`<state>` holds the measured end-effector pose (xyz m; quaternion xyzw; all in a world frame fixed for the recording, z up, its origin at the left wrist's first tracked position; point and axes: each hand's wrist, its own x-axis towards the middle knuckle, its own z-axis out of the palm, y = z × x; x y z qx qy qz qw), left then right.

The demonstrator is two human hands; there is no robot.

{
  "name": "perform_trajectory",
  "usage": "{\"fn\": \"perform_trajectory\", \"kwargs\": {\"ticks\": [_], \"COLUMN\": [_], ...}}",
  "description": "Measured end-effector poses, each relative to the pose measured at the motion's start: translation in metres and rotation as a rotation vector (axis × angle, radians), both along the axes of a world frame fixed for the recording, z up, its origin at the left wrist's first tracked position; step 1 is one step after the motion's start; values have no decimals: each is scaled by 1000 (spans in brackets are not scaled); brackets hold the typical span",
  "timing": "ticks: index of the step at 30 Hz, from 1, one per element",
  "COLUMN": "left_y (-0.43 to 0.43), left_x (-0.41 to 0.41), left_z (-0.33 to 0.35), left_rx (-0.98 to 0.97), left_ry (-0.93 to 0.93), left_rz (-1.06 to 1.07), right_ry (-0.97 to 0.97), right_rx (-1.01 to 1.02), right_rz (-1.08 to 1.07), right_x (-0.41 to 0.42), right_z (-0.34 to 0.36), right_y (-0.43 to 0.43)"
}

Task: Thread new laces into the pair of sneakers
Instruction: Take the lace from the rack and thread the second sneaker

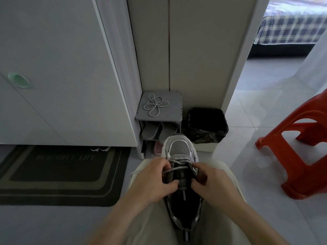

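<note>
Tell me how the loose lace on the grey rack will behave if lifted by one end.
The lace lies in limp loops, so it is probably floppy and would dangle. It looks thin, so likely very light. Its crossed loops may snag into a knot.

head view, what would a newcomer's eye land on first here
The grey and white sneaker on the person's lap, bottom centre, with the left hand and right hand gripping its sides where a lace crosses the eyelets near the toe. Next, the red stool at the right edge, and a spare lace looped on the small grey rack beyond the toe.
</note>
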<state>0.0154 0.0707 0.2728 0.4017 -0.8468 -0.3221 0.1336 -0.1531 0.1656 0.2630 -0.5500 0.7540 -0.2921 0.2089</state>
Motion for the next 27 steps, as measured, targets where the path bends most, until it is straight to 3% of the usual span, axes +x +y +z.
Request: {"fn": "perform_trajectory", "kwargs": {"ticks": [18,21,23,27], "left_y": [-4,-11,-19,-30], "left_x": [-1,3,1,-10], "left_z": [-9,-12,-15,-23], "left_rx": [-50,-28,-116,-182], "left_ry": [-17,75,104,-141], "left_rz": [-19,55,127,35], "right_ry": [-11,-19,10,34], "right_rx": [-8,41,53,-24], "right_rz": [8,11,-2,-73], "right_x": [-2,-4,-7,-11], "right_z": [-9,-5,-2,-3], "right_y": [-3,-3,-6,-17]}}
